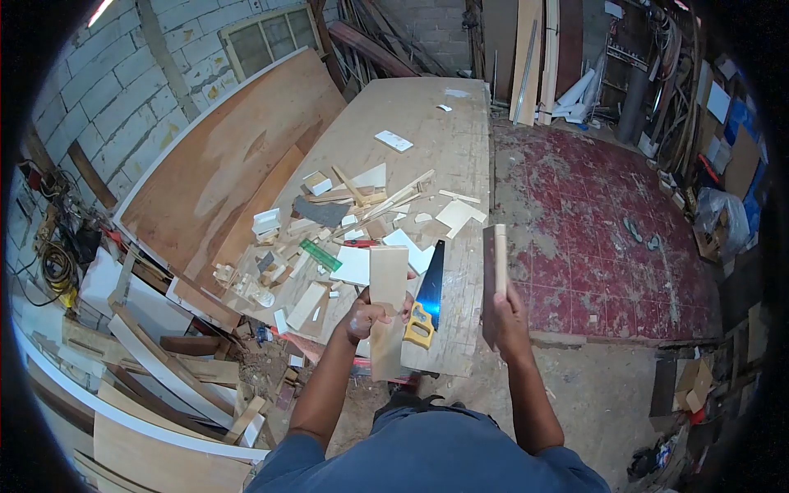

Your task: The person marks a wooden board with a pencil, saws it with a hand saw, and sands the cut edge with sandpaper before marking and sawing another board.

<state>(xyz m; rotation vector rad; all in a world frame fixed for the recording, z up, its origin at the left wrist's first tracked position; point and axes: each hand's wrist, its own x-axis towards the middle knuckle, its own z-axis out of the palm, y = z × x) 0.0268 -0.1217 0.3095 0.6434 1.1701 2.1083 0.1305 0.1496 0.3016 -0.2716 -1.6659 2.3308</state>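
My left hand (363,319) is wrapped around a pale wooden board (389,275), thumb across its front and fingertips showing at its right edge. The board stands upright in front of my body, over the near end of the workbench (448,357). Off to the right, my right hand (511,324) grips a long sanding block (500,259), pale wood along its edge and dark brown on its left face. Between the two hands lies a handsaw (430,287) with a yellow handle, blade pointing away from me. White panel pieces (355,264) lie behind the board.
Wood offcuts (370,197), a green translucent piece (320,255) and a grey sheet (321,212) litter the bench. A large plywood panel (222,156) leans along its left side. Right of the bench is a dusty red tiled floor (608,238). Timber scraps (164,361) are piled at lower left.
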